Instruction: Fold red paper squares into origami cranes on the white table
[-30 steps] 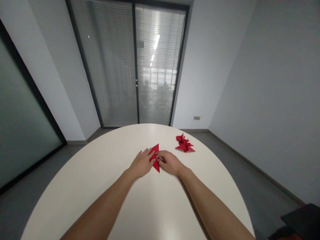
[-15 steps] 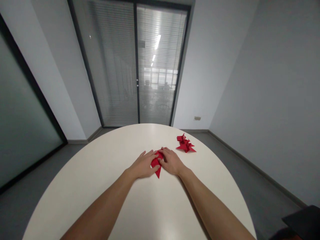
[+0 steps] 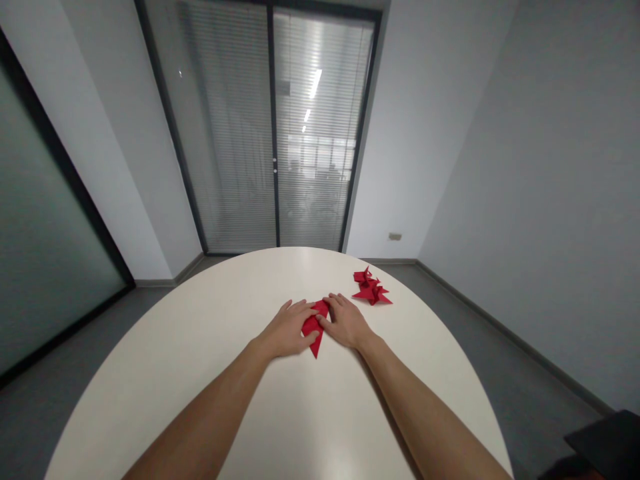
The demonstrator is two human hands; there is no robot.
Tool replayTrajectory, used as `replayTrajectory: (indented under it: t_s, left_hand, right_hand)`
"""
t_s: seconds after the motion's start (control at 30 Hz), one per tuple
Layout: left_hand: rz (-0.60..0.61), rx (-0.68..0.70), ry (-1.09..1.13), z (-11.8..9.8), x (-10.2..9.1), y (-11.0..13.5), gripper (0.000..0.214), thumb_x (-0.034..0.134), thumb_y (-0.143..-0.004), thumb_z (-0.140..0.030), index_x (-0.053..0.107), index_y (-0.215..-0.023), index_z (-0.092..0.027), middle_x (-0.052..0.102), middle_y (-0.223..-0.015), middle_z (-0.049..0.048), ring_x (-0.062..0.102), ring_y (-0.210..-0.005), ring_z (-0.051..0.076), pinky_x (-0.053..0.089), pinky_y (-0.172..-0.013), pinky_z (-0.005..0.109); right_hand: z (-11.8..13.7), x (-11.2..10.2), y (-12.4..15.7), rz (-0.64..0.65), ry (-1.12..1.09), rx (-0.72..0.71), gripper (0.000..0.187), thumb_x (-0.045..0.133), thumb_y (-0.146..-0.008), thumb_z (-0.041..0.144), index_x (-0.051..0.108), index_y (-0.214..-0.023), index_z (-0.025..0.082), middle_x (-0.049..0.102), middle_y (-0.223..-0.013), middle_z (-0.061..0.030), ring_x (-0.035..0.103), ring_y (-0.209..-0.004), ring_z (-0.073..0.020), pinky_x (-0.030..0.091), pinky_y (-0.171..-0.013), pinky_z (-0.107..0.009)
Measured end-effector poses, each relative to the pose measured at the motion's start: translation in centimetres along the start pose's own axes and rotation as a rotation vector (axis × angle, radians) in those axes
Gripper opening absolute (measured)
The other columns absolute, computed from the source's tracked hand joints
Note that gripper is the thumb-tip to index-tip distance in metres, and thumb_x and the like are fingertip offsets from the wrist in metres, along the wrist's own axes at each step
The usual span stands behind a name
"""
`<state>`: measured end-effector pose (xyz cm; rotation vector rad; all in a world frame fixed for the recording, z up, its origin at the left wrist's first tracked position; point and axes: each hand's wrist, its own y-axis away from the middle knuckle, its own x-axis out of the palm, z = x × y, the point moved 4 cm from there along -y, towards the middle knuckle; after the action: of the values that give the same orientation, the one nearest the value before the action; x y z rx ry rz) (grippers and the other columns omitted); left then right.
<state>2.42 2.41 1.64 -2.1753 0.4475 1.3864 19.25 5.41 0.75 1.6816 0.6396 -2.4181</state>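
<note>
A sheet of red paper [image 3: 311,325], folded to a kite-like shape with a sharp point towards me, lies on the white table. My left hand [image 3: 291,331] holds it from the left, its thumb near the lower part and its fingers over the upper left. From the right, my right hand [image 3: 349,324] grips the paper's right edge with thumb and fingertips. Parts of the paper are hidden under the fingers of both hands.
Several red folded-paper figures [image 3: 371,291] with pointed tips lie in a cluster beyond my right hand. The round white table [image 3: 200,373] curves around my arms. A dark object [image 3: 607,440] is at the lower right, beyond the table's edge.
The paper has turned slightly, its lower point shifting a little left. My right fingers have moved slightly right, showing more of the paper's upper part. My left hand has barely moved.
</note>
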Motion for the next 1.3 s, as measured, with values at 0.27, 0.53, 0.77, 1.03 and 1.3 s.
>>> replayTrajectory:
  t_s: [0.27,0.53,0.77,1.03,1.3]
  left_hand:
    - [-0.108,0.006,-0.075,-0.4,-0.7,-0.6,0.032,0.062,-0.085,-0.024,0.071,-0.116,-0.026,0.071,-0.121,0.0056,0.062,-0.112,0.025,0.044,-0.105,0.040]
    - [-0.121,-0.088,-0.143,0.1,-0.6,-0.5,0.037,0.060,-0.089,-0.051,0.075,-0.111,-0.025,0.072,-0.121,0.0074,0.064,-0.109,0.028,0.046,-0.102,0.043]
    - [-0.117,-0.143,-0.098,-0.1,0.0,-0.5,0.049,0.058,-0.090,-0.045,0.060,-0.135,-0.027,0.063,-0.140,0.0061,0.058,-0.126,0.027,0.045,-0.108,0.039]
    - [-0.130,-0.150,-0.072,-0.3,-0.5,-0.4,0.033,0.051,-0.094,-0.032,0.061,-0.126,-0.028,0.069,-0.128,0.0046,0.065,-0.112,0.023,0.051,-0.094,0.033]
    - [-0.110,-0.166,-0.057,0.0,-0.6,-0.4,0.034,0.052,-0.092,-0.025,0.062,-0.125,-0.027,0.072,-0.121,0.0037,0.068,-0.103,0.022,0.051,-0.090,0.032]
  right_hand:
    - [0.3,-0.9,0.0,-0.052,0.016,0.006,0.051,0.056,-0.093,0.044,0.060,-0.133,0.011,0.062,-0.132,-0.0182,0.054,-0.124,-0.0293,0.038,-0.110,-0.041]
    - [0.1,-0.8,0.0,-0.070,0.020,0.023,0.046,0.057,-0.093,0.044,0.065,-0.128,0.014,0.064,-0.127,-0.0165,0.055,-0.123,-0.0298,0.040,-0.107,-0.039]
    - [0.3,-1.2,0.1,-0.063,0.020,0.023,0.043,0.059,-0.092,0.043,0.067,-0.124,0.016,0.065,-0.119,-0.0145,0.059,-0.112,-0.0278,0.044,-0.099,-0.036]
    - [0.6,-1.5,0.2,-0.052,0.003,-0.036,0.036,0.062,-0.090,0.040,0.071,-0.117,0.019,0.067,-0.108,-0.0110,0.061,-0.102,-0.0247,0.044,-0.094,-0.033]
    - [0.4,-1.5,0.0,-0.075,-0.032,0.006,0.030,0.053,-0.097,0.037,0.072,-0.113,0.020,0.068,-0.106,-0.0091,0.062,-0.100,-0.0213,0.044,-0.087,-0.029]
